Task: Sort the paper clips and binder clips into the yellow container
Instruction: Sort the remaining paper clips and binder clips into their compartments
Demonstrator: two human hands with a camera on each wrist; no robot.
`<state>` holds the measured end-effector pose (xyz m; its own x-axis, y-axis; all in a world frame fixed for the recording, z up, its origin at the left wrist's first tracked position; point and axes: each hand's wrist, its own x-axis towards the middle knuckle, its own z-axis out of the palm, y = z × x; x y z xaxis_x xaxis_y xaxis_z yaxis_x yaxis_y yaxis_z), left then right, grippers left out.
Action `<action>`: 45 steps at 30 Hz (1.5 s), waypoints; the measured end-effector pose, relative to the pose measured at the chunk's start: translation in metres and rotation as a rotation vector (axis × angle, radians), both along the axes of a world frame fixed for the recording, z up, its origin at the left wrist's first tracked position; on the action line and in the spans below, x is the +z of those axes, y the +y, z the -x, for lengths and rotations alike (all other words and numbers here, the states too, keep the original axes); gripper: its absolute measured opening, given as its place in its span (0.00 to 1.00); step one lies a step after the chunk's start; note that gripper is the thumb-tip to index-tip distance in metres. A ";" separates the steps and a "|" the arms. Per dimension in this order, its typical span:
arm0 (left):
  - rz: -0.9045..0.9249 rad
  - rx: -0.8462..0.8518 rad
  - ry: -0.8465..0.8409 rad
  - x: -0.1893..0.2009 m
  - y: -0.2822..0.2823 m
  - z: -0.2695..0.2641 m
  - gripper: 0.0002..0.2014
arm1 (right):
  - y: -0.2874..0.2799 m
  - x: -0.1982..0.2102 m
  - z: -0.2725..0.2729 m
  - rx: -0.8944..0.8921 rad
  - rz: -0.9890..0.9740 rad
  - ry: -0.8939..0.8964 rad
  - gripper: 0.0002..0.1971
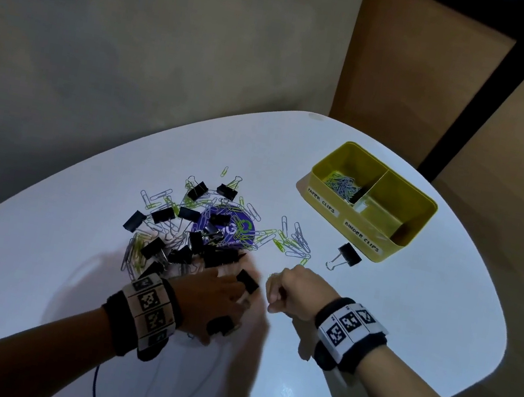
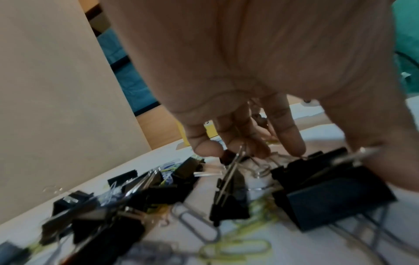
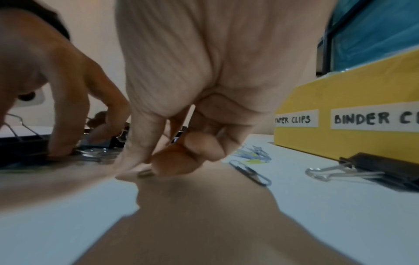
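While the mixed heap of binder clips [image 1: 155, 246] and paper clips [image 1: 295, 242] lies spread at the middle of the white table [image 1: 405, 326], both hands work its near edge. Left hand [image 1: 220, 295]: fingers spread and lowered onto the heap, fingertips [image 2: 207, 148] touching black clips; one binder clip [image 1: 247, 281] shows against the knuckles, though blur leaves it unclear whether anything is gripped. Right hand [image 1: 294, 295]: thumb and forefinger pinched low on the table, apparently on a single small paper clip [image 3: 146, 173], the other fingers curled out of the way, a grip suited to flat wire. Yellow container [image 1: 419, 221]: far right, divided and labelled; its left bay already holds paper clips, its right bay looks empty. One stray binder clip [image 1: 346, 255] lies just beside its near wall. Most of the sorting appears to remain.
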<state>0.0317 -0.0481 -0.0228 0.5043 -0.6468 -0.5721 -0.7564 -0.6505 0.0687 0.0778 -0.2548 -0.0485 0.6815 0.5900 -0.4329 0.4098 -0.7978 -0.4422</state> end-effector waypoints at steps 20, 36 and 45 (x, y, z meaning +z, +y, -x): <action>0.474 0.089 -0.127 -0.003 0.025 -0.002 0.05 | -0.006 0.006 0.016 0.021 -0.034 -0.317 0.11; 0.416 -0.065 -0.231 -0.036 -0.048 -0.050 0.12 | -0.028 0.003 -0.014 -0.324 0.000 -0.107 0.07; 0.300 0.187 -0.272 -0.013 -0.041 -0.120 0.34 | -0.003 0.004 -0.035 -0.543 0.044 -0.185 0.34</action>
<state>0.1517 -0.0894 -0.0362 0.7342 -0.6476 -0.2039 -0.6446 -0.7592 0.0900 0.1128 -0.2575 -0.0442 0.9486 0.1183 -0.2936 0.0038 -0.9316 -0.3633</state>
